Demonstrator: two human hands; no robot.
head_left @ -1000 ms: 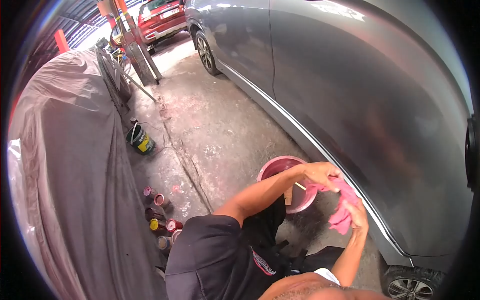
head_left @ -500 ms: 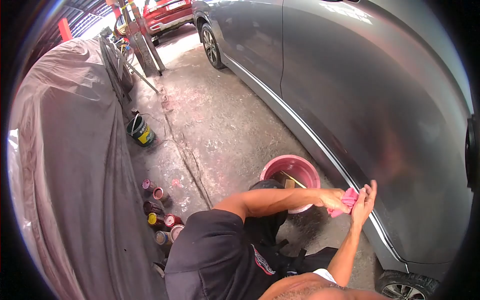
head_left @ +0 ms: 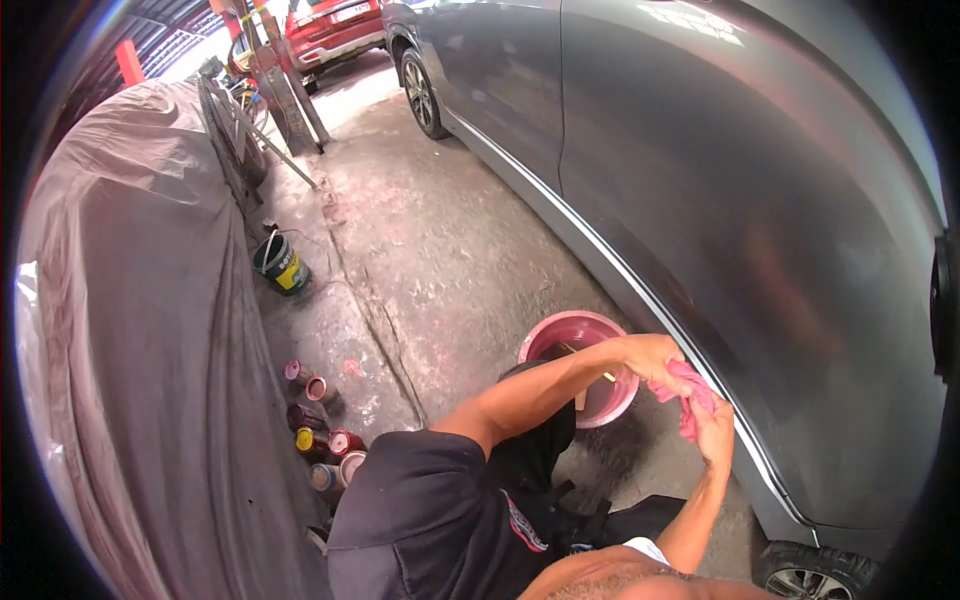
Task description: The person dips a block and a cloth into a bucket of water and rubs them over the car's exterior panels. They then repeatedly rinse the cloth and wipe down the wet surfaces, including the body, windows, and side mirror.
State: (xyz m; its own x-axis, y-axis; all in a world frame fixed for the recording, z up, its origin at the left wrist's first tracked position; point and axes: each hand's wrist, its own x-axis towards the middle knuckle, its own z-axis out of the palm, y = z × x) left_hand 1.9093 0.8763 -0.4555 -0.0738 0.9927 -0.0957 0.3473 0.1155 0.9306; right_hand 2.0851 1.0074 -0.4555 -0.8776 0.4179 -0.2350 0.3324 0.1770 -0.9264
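Observation:
A pink cloth [head_left: 690, 388] is bunched and twisted between my two hands, beside the lower edge of the grey car door [head_left: 720, 220]. My left hand [head_left: 652, 358] has its fingers wrapped round the upper end of the cloth. Lower and to the right, my right hand [head_left: 714, 432] grips the other end. Just left of the hands, a pink basin [head_left: 532, 345] stands on the floor, partly hidden behind my left forearm. Inside it are a yellowish stick and a small tan block [head_left: 580, 400].
Several paint cans [head_left: 312, 440] stand on the floor at the left, beside a large grey cover [head_left: 150, 300]. A dark green bucket [head_left: 283, 265] is farther up. Wooden posts [head_left: 285, 100] and a red car [head_left: 335, 40] are at the back.
My left hand has moved up and my right hand has closed from spread fingers onto the cloth. The cloth is now stretched longer between them, and more of the basin's right side shows.

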